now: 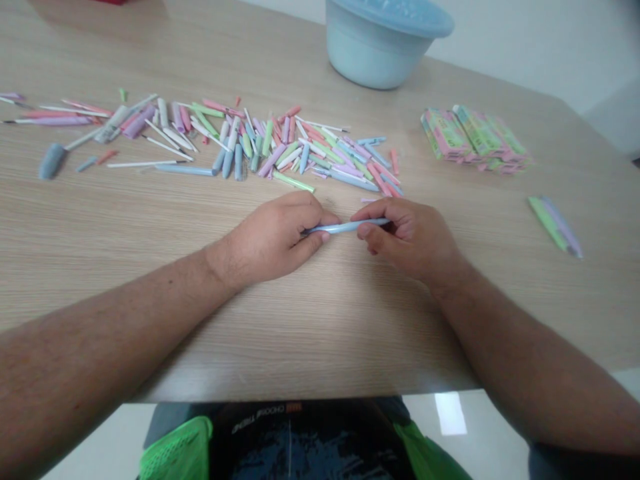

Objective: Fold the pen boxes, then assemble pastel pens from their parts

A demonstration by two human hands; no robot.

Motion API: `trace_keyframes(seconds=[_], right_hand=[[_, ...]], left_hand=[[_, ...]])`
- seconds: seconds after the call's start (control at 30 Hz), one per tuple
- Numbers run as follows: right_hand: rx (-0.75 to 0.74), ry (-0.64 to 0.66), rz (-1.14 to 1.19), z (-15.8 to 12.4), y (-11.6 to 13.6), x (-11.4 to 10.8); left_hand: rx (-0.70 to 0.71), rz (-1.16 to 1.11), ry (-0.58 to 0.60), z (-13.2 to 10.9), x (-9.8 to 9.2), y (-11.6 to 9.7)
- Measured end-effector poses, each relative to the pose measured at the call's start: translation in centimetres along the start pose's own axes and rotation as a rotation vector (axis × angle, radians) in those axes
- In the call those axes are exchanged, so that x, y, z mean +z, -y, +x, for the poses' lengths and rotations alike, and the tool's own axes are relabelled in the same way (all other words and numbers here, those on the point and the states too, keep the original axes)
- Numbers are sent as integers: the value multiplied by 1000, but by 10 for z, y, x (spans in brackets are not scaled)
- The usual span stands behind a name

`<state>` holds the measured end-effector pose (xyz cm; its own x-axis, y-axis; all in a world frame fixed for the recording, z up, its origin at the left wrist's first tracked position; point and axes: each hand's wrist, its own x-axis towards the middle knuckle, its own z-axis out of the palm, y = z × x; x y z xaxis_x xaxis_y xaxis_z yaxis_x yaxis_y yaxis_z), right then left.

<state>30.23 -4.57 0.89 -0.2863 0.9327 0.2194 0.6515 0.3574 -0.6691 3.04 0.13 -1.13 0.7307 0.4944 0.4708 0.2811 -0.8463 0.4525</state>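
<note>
My left hand [273,237] and my right hand [407,237] meet over the middle of the wooden table [310,320]. Both are closed on a light blue pen [345,228] that lies level between them, the left gripping one end, the right pinching the other. Just beyond the hands spreads a heap of pastel pen parts [280,143]: barrels, caps and thin white refills in pink, green, blue and purple.
A light blue plastic basin [383,40] stands at the back. Pink and green small boxes [473,140] are stacked at the right. Two finished pens, green and purple [555,223], lie at the far right. More loose parts [75,123] trail off to the left.
</note>
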Motion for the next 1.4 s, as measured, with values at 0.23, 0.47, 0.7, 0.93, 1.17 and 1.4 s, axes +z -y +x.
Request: trace_keyframes(seconds=[0.23, 0.47, 0.7, 0.93, 1.17, 1.4], right_hand=[[-89, 132, -154, 7, -3, -2], [-139, 126, -108, 4, -3, 6], [-98, 31, -50, 0, 3, 4], [-28, 93, -116, 4, -1, -5], [-142, 28, -163, 3, -2, 2], [-65, -32, -119, 0, 2, 2]], left_hand=[[6, 5, -9, -2, 2, 0], [-2, 35, 8, 0, 2, 0], [9, 39, 8, 0, 0, -2], [-47, 49, -2, 0, 0, 0], [-68, 41, 30, 1, 0, 0], [-76, 49, 18, 2, -1, -1]])
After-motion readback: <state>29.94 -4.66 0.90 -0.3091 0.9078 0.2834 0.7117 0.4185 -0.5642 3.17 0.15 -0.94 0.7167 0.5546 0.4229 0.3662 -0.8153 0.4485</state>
